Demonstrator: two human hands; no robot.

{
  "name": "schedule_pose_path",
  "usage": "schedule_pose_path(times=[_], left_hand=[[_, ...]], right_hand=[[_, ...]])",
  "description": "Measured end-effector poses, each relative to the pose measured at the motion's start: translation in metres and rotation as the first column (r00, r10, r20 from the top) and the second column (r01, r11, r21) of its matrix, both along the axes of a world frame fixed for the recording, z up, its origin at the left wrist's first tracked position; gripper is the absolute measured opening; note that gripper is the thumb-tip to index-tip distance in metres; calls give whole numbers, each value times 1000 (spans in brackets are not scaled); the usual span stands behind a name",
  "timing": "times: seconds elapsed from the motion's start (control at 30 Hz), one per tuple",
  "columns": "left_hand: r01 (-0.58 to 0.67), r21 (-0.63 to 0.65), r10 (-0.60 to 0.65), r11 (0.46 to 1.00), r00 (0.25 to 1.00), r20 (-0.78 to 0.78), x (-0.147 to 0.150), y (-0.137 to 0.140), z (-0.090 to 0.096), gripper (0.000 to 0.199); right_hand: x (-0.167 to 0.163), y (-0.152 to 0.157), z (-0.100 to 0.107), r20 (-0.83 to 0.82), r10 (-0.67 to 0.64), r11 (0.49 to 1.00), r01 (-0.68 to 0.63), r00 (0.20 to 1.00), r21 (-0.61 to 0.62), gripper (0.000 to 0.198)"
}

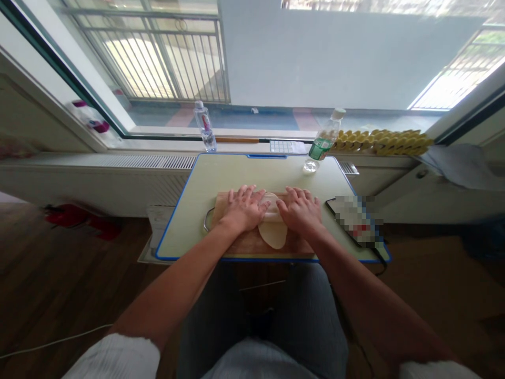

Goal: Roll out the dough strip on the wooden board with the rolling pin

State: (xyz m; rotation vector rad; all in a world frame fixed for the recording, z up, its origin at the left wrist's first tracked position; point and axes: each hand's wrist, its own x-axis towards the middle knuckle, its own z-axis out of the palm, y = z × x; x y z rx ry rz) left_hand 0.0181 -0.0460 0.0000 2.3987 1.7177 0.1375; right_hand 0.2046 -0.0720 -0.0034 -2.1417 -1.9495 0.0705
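Note:
A flat oval sheet of dough (pixel 275 237) lies on a wooden cutting board (pixel 244 246). Across the dough runs a pale rolling pin (pixel 272 217), its ends hidden beneath my hands. My left hand (pixel 245 208) rests palm down on the pin's left part, fingers stretched forward and spread. On the right part lies my right hand (pixel 300 209), likewise flat with its fingers apart. Both thumbs point inward over the dough. A metal handle (pixel 208 220) sticks out from the board's left side.
The board sits on a small blue-edged table (pixel 189 210). A green-labelled bottle (pixel 321 145) stands at its back right; a phone (pixel 353 221) lies at the right. Another bottle (pixel 205 126) is by the window. A red fire extinguisher (pixel 81 218) lies on the floor.

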Motion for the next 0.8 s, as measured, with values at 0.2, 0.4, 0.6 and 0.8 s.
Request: schedule_pose_path(times=[0.2, 0.4, 0.6, 0.8], left_hand=[[6, -29, -6, 1000, 1000, -16, 4, 26, 3, 70], [5, 77, -5, 997, 1000, 3, 6, 49, 2, 64], [-18, 213, 1, 977, 997, 77, 7, 62, 3, 57], [-47, 277, 21, 960, 995, 97, 9, 75, 4, 47]], right_hand=[[4, 30, 1, -44, -25, 996, 21, 999, -82, 66], [6, 51, 1, -32, -31, 999, 30, 999, -36, 63], [7, 66, 3, -21, -11, 999, 12, 1000, 49, 55], [9, 85, 2, -4, -21, 999, 21, 1000, 38, 53]])
